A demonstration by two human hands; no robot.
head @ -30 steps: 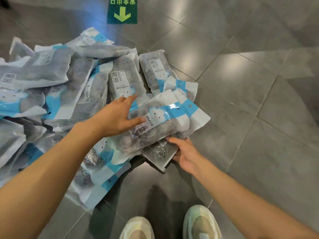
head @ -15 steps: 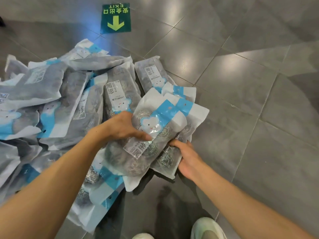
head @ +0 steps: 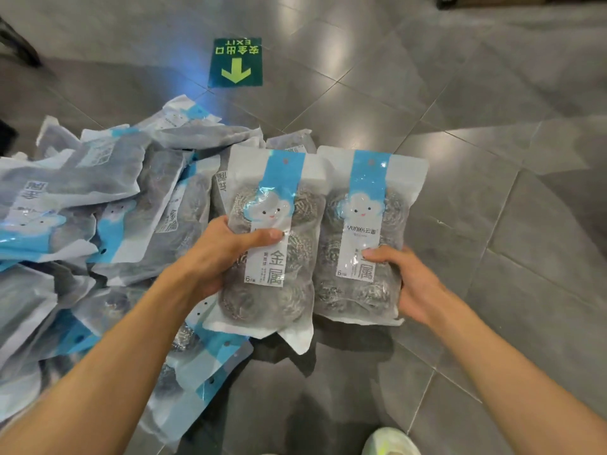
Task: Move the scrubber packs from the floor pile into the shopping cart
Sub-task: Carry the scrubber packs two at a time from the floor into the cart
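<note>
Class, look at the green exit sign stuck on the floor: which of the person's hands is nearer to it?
Left. The left hand grips a pack almost straight below the exit sign; the right hand sits lower and further right.

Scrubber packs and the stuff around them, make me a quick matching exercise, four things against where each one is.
Things:
1. left pack
2. right pack
3. exit sign
4. pile

Places:
A. stuck flat on the floor tiles, beyond the pile
B. gripped in the right hand
C. heaped on the floor at left
D. gripped in the left hand

Pairs: 1-D, 2-B, 3-A, 4-C
</note>
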